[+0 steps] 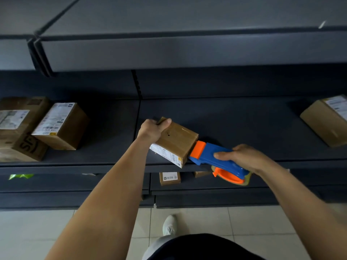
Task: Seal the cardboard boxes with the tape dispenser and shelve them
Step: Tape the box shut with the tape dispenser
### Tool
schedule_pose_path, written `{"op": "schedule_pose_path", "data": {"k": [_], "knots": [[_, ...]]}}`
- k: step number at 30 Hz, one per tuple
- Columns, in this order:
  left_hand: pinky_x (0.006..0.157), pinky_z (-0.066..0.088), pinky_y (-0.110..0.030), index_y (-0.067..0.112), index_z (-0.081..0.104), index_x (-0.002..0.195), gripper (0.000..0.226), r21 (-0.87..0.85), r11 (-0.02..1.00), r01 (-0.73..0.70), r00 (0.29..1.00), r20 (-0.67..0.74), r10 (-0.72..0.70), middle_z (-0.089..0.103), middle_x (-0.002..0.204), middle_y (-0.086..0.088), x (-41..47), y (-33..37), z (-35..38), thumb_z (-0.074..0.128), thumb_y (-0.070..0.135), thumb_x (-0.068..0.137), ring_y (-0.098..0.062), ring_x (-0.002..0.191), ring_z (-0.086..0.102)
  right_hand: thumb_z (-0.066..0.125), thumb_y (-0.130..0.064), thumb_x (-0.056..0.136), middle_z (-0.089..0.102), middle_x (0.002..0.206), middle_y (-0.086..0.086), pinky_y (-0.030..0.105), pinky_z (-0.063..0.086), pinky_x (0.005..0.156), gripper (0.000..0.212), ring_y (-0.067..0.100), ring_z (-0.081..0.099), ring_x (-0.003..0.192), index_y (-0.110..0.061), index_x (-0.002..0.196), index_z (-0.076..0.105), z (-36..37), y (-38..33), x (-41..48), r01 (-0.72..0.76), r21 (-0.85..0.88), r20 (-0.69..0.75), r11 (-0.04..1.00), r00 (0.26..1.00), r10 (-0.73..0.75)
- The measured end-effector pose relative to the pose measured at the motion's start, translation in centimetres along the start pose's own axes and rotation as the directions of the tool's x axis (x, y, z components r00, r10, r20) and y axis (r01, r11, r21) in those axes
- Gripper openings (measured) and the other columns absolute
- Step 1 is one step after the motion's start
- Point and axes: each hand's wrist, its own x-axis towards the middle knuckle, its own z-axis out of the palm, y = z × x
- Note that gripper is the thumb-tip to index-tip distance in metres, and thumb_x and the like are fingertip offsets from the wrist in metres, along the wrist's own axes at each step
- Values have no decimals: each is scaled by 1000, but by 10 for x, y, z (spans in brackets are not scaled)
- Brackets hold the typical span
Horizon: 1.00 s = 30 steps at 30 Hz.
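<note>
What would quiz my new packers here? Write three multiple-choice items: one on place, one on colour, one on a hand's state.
1. Where is the tape dispenser? A inside a bag; B against the near end of the box; C on a hook.
2. Its colours? A blue and orange; B red and black; C green and white.
3. The left hand? A hangs idle; B grips the box; C holds the dispenser.
Key: B, its orange head meets the box; A, blue body, orange parts; B, it clasps the box's far end.

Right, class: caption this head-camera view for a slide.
Left hand grips a small cardboard box over the shelf; right hand holds the tape dispenser against its end.
</note>
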Motion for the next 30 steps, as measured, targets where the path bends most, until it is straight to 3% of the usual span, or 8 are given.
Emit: {"op": "schedule_pose_path", "data": {"k": [6,9,14,22,24,26,28,30], "knots": [[86,45,-42,7,47,124,46,444,861,-246,872,-287,397,47,123,-14,-19,10,21,47,44,96,-31,113,50,68,-52,79,58,63,3,27,35,53,42,16,54,56,-12,69,58,-1,-12,-2,19,-28,-71,999,997,-21],[93,41,-38,15,44,134,45,404,876,-266,914,-183,362,39,133,-10,-21,9,22,41,43,99,-29,122,45,67,-50,80,60,66,3,26,36,53,40,16,55,59,-12,73,59,0,-16,-4,14,-47,-86,999,996,-18],[116,24,-38,37,11,152,81,240,937,-256,951,237,199,11,159,10,-11,-6,-12,55,57,87,-18,145,20,67,-53,79,62,71,4,28,37,55,43,17,56,60,-10,82,65,-2,-17,-2,3,-62,-79,998,997,-8],[107,22,-18,31,40,144,43,-56,972,-227,973,39,229,36,152,6,-9,-10,-7,43,26,102,-13,141,31,68,-52,79,62,69,4,29,38,56,41,18,56,60,-11,76,63,-4,-15,2,7,-60,-60,998,998,-11],[115,19,-27,26,29,149,48,172,958,-231,973,30,230,25,157,4,-12,-3,-3,34,17,103,-16,144,23,68,-52,79,61,68,4,29,37,56,41,18,56,60,-11,75,62,-5,-16,2,6,-61,-63,998,998,-10],[120,4,-46,15,10,153,55,527,827,-196,976,20,218,3,162,-3,-20,8,9,29,15,101,-21,148,2,68,-52,78,61,67,3,28,37,55,41,18,56,60,-12,75,62,-6,-17,2,5,-69,-77,998,997,-10],[116,-9,-52,8,-4,152,72,677,715,-176,977,31,211,-13,160,-10,-32,19,25,24,49,99,-28,147,-14,69,-52,77,61,64,2,27,37,53,41,17,56,57,-12,74,62,-8,-19,3,7,-83,-87,997,996,-14],[114,-14,-52,6,-13,150,104,677,715,-173,983,75,168,-20,157,-16,-43,25,42,18,79,83,-32,144,-22,69,-53,77,60,60,1,27,36,53,42,17,55,55,-12,71,60,-8,-20,4,9,-97,-89,995,996,-17]]}}
